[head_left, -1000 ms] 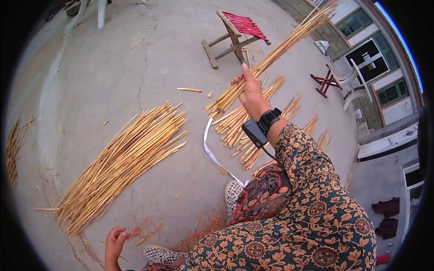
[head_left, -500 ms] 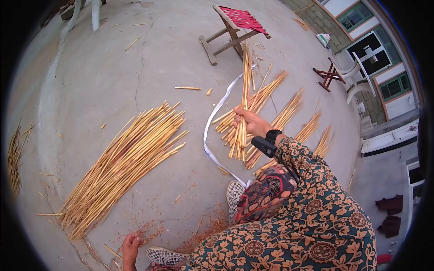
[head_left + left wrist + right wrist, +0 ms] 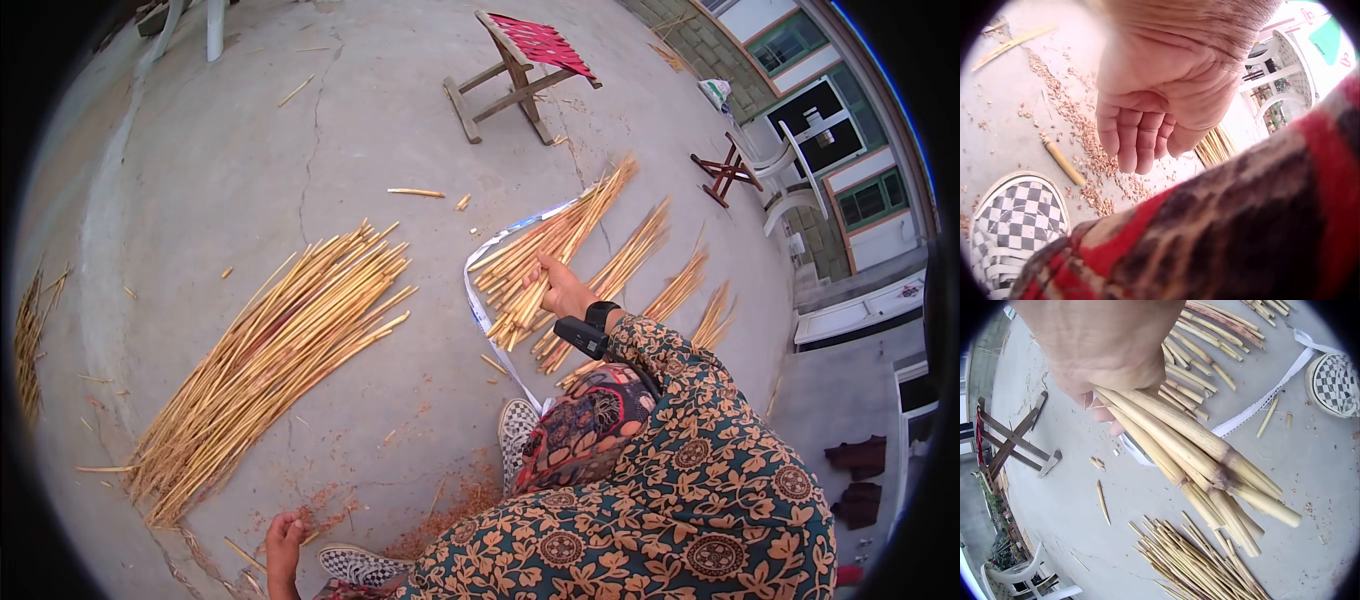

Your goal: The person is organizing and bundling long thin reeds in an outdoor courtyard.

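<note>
My right hand [image 3: 566,290] grips a small bundle of dry stalks [image 3: 517,311], low over the nearest pile of the row at the right. In the right wrist view several cut ends [image 3: 1204,462] stick out past the hand [image 3: 1107,356]. A white strip [image 3: 478,300] lies on the ground along that pile's left side. My left hand [image 3: 284,545] hangs above scattered husks at the lower left; in the left wrist view its fingers [image 3: 1137,134] hang loosely curled with nothing in them. A large pile of stalks [image 3: 280,350] lies between the hands' sides, left of centre.
A folding stool with a red seat [image 3: 540,45] stands beyond the piles. Smaller stalk piles [image 3: 680,283] lie to the right, with another folding stool [image 3: 727,172] and a white chair [image 3: 795,165] farther off. A checkered shoe [image 3: 516,435] is beside the strip's near end.
My right hand has come down from the upper right with its bundle, whose stalks now lie slanted over the pile. The white strip's far part has shifted beside the pile. My left hand has moved slightly right.
</note>
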